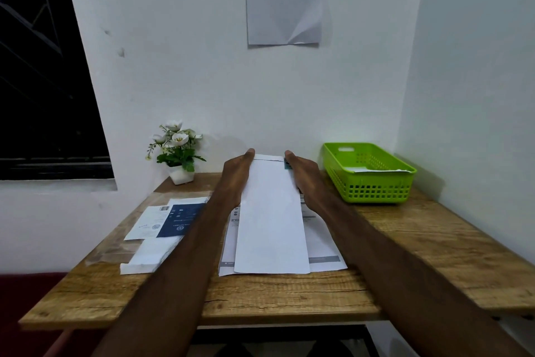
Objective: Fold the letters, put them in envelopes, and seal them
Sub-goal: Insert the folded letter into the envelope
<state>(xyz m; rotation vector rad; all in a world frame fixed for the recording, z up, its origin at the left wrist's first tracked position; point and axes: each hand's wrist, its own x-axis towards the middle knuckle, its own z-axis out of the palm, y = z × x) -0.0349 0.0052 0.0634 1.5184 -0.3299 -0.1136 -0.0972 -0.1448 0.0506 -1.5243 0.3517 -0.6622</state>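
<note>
From the head camera, two bare hands reach forward over one wooden table (pixel 289 293) and hold a single long white envelope (pixel 272 217) by its far end, its near end hanging low over the table. The left hand (pixel 236 173) grips the envelope's left edge and the right hand (pixel 302 173) grips its right edge, thumbs pointing toward the far wall; the fingers behind the paper are hidden, so how they curl cannot be told. A strip of the envelope's flap shows at the far end between the two thumbs. Under the envelope lies a printed letter sheet (pixel 324 241) flat on the table; whether it is one sheet or several cannot be told. To the left lies one stack of white envelopes (pixel 150 255), and just beyond it a blue-and-white printed wrapper (pixel 170 220). At the far left of the table stands one small pot of white flowers (pixel 178 151). At the far right sits one green plastic basket (pixel 373 180) with white paper inside. One printed sheet (pixel 283 0) hangs on the wall above.
</note>
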